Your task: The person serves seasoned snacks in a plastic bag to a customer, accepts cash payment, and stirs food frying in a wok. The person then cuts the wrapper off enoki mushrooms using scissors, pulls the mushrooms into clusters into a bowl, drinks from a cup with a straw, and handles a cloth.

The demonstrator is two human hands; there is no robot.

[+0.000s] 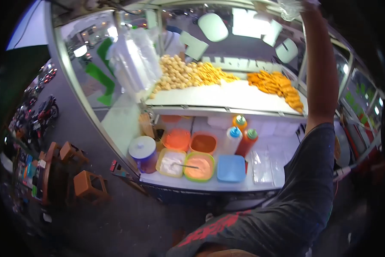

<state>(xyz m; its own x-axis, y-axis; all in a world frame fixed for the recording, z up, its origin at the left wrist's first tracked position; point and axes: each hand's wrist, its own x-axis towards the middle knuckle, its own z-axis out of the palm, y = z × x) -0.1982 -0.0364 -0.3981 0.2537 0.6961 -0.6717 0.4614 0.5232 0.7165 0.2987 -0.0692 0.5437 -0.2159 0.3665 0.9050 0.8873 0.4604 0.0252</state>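
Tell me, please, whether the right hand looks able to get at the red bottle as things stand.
Probably yes: the red bottle stands upright, with just the low blue container nearby in front. The right hand, mostly out of frame beside clear plastic, would need to come down first.

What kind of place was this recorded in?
Probably a street-food stall: a glass-fronted case holds piles of fried-looking snacks, squeeze bottles stand below, and motorcycles are parked outside.
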